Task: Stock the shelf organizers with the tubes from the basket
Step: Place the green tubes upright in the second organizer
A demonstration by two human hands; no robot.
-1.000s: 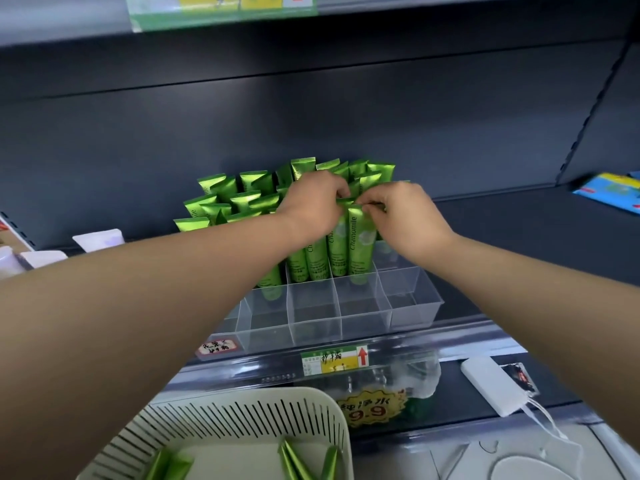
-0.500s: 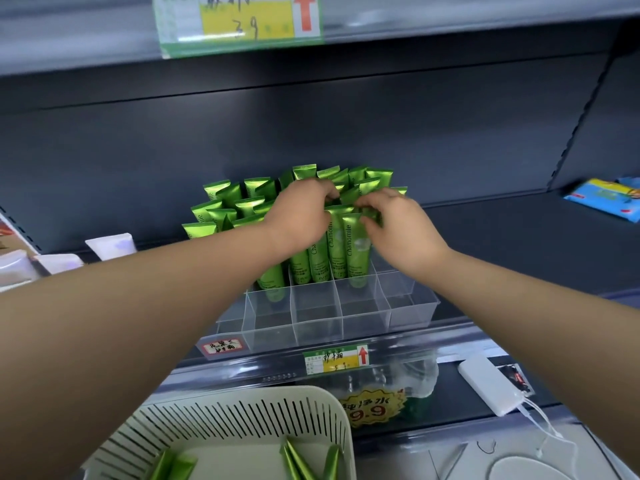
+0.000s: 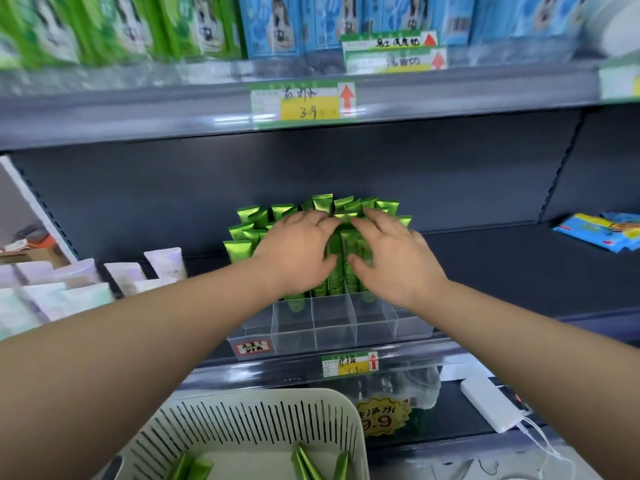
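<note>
Several green tubes (image 3: pixel 247 223) stand upright in the clear plastic shelf organizer (image 3: pixel 332 327) on the dark middle shelf. The organizer's front row of compartments holds nothing. My left hand (image 3: pixel 294 247) and my right hand (image 3: pixel 388 251) hover side by side in front of the tubes, fingers spread and relaxed, fingertips at the tube tops; neither grips a tube. A cream slotted basket (image 3: pixel 256 427) sits below at the bottom edge, with a few more green tubes (image 3: pixel 304 462) lying in it.
White tubes (image 3: pixel 166 265) lie on the shelf to the left. Blue packets (image 3: pixel 602 233) lie at the far right. The shelf above carries green and blue cartons (image 3: pixel 277 22) and price tags. A white power bank (image 3: pixel 491 407) with a cable sits on the lower shelf.
Both hands have let go of the tube tops and opened, fingers now spread. The camera has tilted up, bringing the upper shelf into view.
</note>
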